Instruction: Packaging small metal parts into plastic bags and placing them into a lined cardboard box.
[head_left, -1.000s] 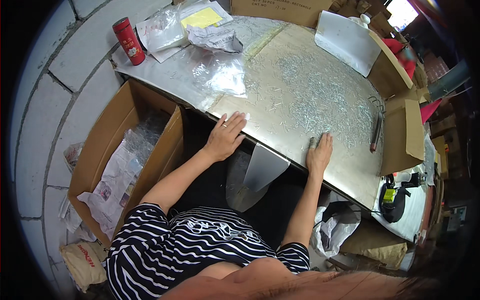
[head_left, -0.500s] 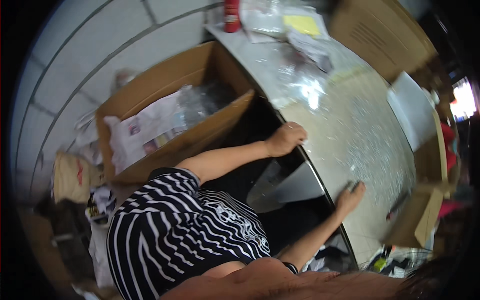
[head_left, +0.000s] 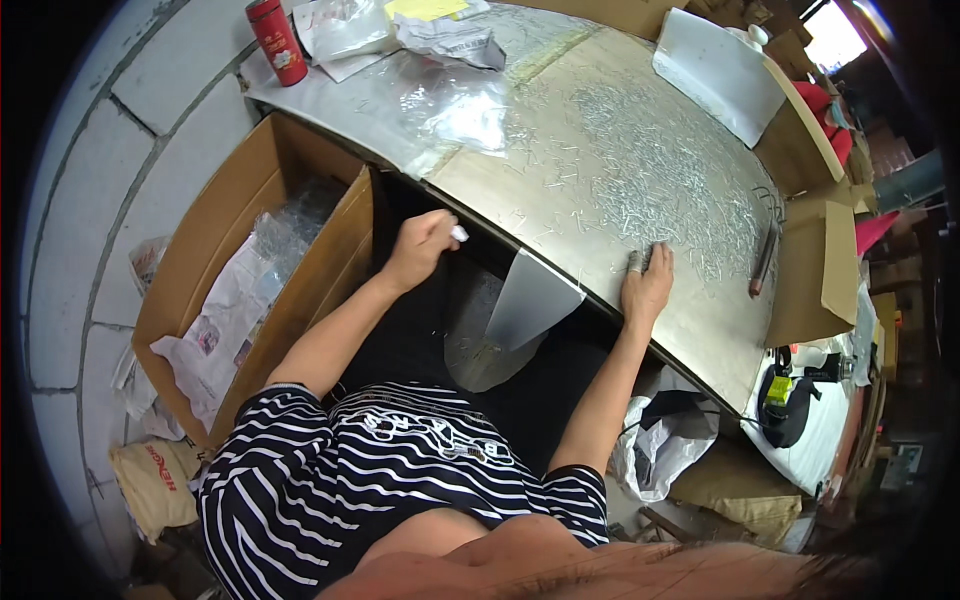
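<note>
My left hand (head_left: pixel 422 250) is closed in front of the near table edge, beside the cardboard box. A small white bit (head_left: pixel 459 233) shows at its fingertips; whether it is held or wrapped on a finger I cannot tell. My right hand (head_left: pixel 648 288) rests on the metal tabletop (head_left: pixel 480 195), fingers stretched out, a grey covering on one fingertip. Just beyond it lies a wide scatter of thin silvery metal pins (head_left: pixel 660 160). Between my hands, a translucent plastic sheet (head_left: pixel 533 300) hangs from the table edge over my lap.
On my left stands an open cardboard box (head_left: pixel 335 240) with papers and clear plastic inside. A red flask (head_left: pixel 277 42) and clear bags (head_left: pixel 455 105) sit at the far left. Cardboard flaps (head_left: pixel 812 270) and a dark-handled tool (head_left: pixel 765 255) border the right side.
The view has turned and steadied. My left hand, closed in both frames, has drawn back slightly from the table edge. My right hand now lies flat farther in, near the pins.
</note>
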